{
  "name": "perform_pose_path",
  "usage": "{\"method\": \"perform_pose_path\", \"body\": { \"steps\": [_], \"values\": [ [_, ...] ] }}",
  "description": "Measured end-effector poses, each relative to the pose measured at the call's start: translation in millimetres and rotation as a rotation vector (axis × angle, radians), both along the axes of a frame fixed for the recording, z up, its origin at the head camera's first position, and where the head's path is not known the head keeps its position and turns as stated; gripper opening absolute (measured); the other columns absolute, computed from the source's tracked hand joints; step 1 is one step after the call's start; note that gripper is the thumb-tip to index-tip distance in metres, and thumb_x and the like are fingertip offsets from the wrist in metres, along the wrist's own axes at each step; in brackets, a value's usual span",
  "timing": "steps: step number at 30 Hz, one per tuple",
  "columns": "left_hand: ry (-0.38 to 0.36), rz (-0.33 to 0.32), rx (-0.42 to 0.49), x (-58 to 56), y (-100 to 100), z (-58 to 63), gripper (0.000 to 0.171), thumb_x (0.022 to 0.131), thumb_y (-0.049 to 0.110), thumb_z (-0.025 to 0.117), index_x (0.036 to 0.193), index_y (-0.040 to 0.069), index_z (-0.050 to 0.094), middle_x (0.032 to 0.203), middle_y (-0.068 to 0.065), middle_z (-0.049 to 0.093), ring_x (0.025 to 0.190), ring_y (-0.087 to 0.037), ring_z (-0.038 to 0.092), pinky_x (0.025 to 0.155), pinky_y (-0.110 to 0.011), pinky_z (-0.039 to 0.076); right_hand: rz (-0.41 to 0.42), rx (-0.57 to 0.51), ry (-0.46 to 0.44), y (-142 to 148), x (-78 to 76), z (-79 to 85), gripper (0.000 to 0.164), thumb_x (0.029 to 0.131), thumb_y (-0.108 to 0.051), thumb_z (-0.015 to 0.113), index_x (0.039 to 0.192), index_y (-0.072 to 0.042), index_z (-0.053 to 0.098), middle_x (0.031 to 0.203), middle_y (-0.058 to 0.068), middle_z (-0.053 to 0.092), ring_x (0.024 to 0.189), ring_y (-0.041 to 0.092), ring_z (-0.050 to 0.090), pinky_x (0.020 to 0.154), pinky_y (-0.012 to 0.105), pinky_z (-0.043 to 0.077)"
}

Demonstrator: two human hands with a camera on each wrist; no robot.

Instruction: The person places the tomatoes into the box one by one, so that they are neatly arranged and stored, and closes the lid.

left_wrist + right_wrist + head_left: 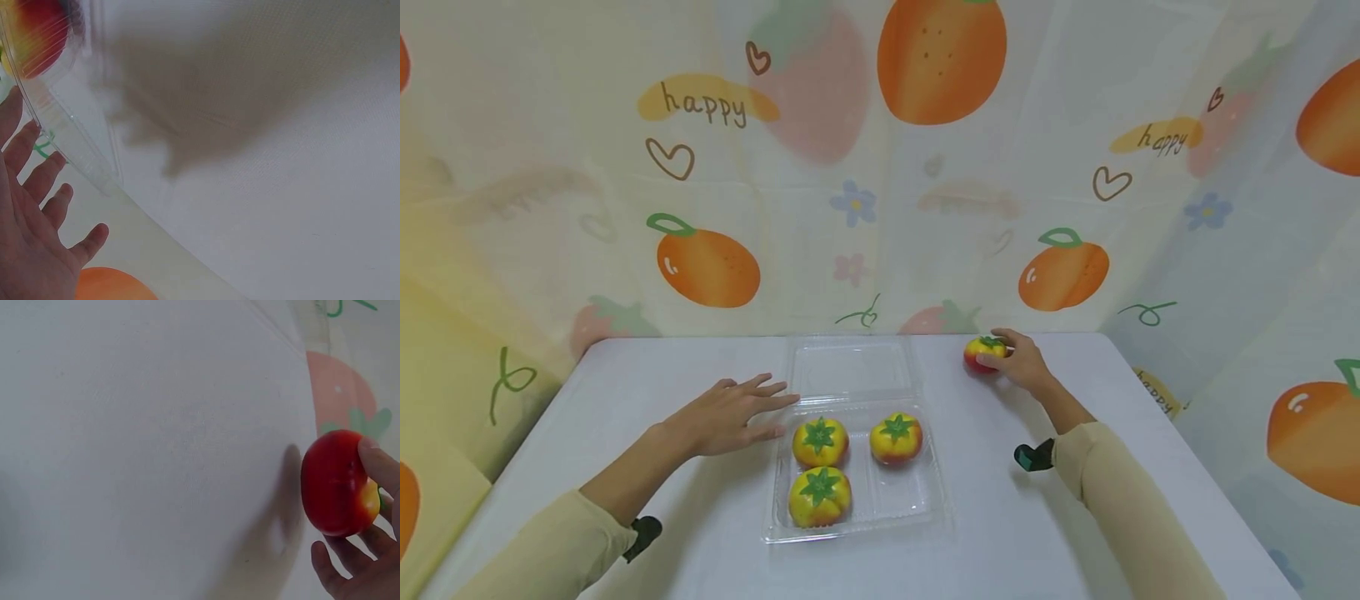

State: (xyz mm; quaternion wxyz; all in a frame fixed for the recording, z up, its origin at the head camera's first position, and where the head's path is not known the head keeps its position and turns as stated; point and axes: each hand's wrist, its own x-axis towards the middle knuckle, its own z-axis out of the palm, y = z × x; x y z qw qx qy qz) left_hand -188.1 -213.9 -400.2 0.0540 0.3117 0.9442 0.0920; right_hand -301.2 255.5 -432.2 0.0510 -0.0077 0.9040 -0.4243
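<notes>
Near the back of the table, right of centre, my right hand [1025, 363] grips a red-and-yellow persimmon [983, 355] with a green leafy top. The right wrist view shows its red underside, with the thumb and fingers [350, 556] around the fruit. A clear plastic clamshell box [891, 500] lies with its lid [853, 369] folded back. Inside sit two persimmons in the left half, one [821, 442] behind the other [820, 497], and a third persimmon [897, 438] at the back right. My left hand [730, 414] hovers at the box's left edge, fingers spread and holding nothing.
The white table [1000, 517] reaches back to a fruit-printed curtain [880, 233], which also hangs along both sides. A dark strap end [1034, 456] sticks out at the right cuff, and another strap end [643, 537] at the left cuff.
</notes>
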Motion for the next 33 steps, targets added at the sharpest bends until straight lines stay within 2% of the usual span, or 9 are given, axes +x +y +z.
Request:
{"method": "perform_pose_path", "body": {
  "steps": [7, 14, 25, 33],
  "values": [
    [-0.007, -0.001, 0.015, 1.0, -1.6, 0.9, 0.053, 0.098, 0.045, 0.057, 0.143, 0.017, 0.056, 0.146, -0.015, 0.052, 0.141, -0.045, 0.036, 0.103, -0.071, 0.033, 0.057, 0.028, 0.013, -3.0, 4.1, 10.1, 0.066, 0.095, -0.023, 0.069, 0.149, -0.001, 0.039, 0.148, 0.024, 0.042, 0.132, 0.044, 0.043, 0.107, 0.051, 0.042],
    [-0.002, -0.005, 0.009, 1.0, -0.9, 0.5, 0.052, 0.099, 0.046, 0.056, 0.143, 0.018, 0.056, 0.146, -0.015, 0.052, 0.14, -0.044, 0.037, 0.103, -0.07, 0.034, 0.139, 0.035, 0.07, -9.4, 8.6, 17.9, 0.066, 0.093, -0.024, 0.072, 0.147, 0.0, 0.041, 0.146, 0.024, 0.045, 0.128, 0.046, 0.048, 0.104, 0.052, 0.045],
    [-0.004, -0.004, 0.01, 0.4, 0.3, -0.3, 0.053, 0.098, 0.046, 0.057, 0.143, 0.018, 0.056, 0.146, -0.014, 0.052, 0.14, -0.044, 0.037, 0.103, -0.07, 0.034, 0.263, 0.036, 0.12, -30.4, 29.5, 37.5, 0.064, 0.089, -0.027, 0.076, 0.143, -0.006, 0.049, 0.141, 0.019, 0.051, 0.125, 0.043, 0.051, 0.096, 0.049, 0.052],
    [0.004, -0.006, 0.008, 0.1, 0.3, 0.8, 0.052, 0.098, 0.045, 0.058, 0.143, 0.018, 0.056, 0.146, -0.014, 0.052, 0.14, -0.044, 0.038, 0.103, -0.07, 0.034, 0.401, 0.029, 0.166, -48.2, 50.3, 48.7, 0.062, 0.087, -0.025, 0.078, 0.14, -0.004, 0.053, 0.136, 0.018, 0.056, 0.12, 0.042, 0.057, 0.091, 0.044, 0.056]
  ]
}}
